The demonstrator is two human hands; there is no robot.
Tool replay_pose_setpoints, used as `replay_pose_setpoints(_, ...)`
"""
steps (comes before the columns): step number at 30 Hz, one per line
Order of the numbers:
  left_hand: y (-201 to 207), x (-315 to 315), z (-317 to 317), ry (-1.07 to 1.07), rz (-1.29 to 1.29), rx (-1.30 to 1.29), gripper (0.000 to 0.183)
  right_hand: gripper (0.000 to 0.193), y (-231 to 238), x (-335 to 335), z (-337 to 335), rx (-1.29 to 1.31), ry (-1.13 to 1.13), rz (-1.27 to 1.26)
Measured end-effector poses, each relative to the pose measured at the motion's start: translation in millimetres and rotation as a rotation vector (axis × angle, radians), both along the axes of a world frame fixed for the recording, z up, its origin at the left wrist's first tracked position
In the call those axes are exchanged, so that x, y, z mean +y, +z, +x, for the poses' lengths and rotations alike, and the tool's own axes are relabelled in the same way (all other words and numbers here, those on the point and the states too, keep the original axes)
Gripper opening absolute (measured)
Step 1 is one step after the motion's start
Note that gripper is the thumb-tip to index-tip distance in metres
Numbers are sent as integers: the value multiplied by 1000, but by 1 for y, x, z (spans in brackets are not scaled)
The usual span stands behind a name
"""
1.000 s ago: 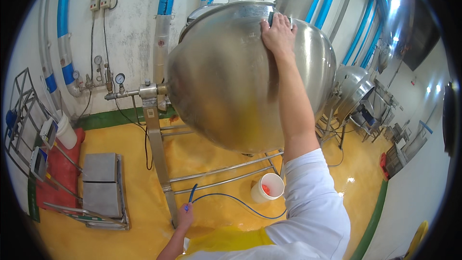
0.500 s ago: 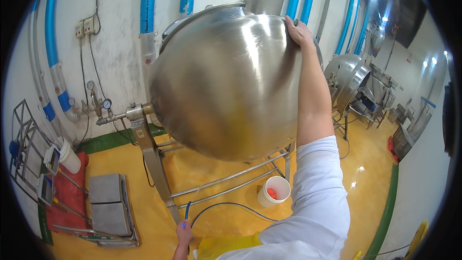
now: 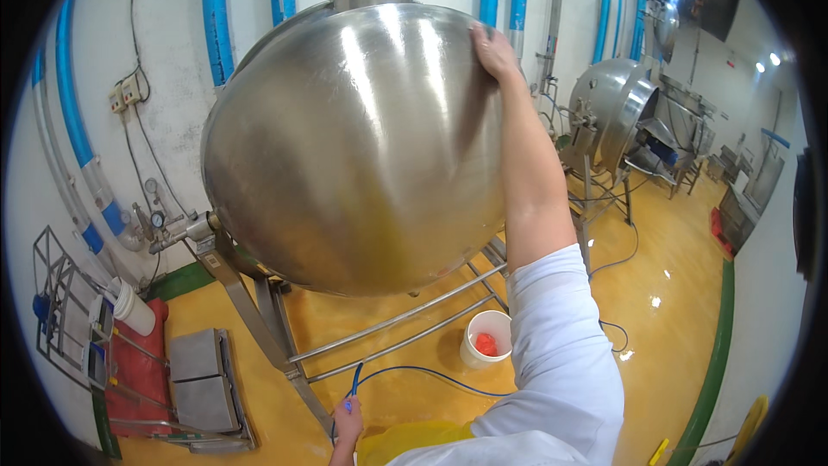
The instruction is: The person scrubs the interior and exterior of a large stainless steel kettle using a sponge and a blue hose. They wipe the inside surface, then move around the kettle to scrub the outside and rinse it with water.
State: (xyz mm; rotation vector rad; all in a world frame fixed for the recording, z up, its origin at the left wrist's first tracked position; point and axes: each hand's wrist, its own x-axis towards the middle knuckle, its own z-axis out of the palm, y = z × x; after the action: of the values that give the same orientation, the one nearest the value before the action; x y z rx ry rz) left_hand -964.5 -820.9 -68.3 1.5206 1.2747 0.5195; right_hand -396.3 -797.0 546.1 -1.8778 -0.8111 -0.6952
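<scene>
A big, round stainless-steel kettle (image 3: 354, 147) hangs in a metal stand, its rounded underside facing me. My right hand (image 3: 496, 53) lies on its upper right side, arm stretched out and fingers resting on the steel. Low down near the front, my left hand (image 3: 348, 421) is closed around a blue hose (image 3: 357, 378), whose end points up toward the stand. The hose curves away to the right behind my sleeve. Under the kettle's right side stands a white bucket (image 3: 473, 328) with something red (image 3: 486, 345) inside.
Two floor scales (image 3: 204, 380) and a red mat (image 3: 138, 362) with a white bucket (image 3: 134, 311) are at the left. The kettle's stand (image 3: 397, 319) has low crossbars. Gauges and a pipe joint (image 3: 168, 229) sit left of the kettle; another kettle (image 3: 604, 108) stands farther right.
My view has shifted, and the kettle sits farther left, with less of its rim showing behind. The right hand stays on the steel; the left still grips the hose.
</scene>
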Motion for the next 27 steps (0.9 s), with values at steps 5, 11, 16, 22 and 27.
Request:
replay_pose_setpoints(5,-5,-47,-9,-57,-95,142,39,79,-102,17,-122,-642,52,61)
replay_pose_setpoints(11,-34,-31,-1,-25,-105,17,41,84,-287,-10,-189,-1100,393,-291)
replay_pose_setpoints(16,-24,-26,-8,12,-55,-82,40,78,-248,-48,-69,-331,-39,180)
replay_pose_setpoints(22,-18,-47,-18,40,-28,-7,39,82,-340,-31,-189,-498,177,28)
replay_pose_setpoints(27,-17,-46,-25,-26,19,-64,38,81,-327,-39,-115,-133,-52,293)
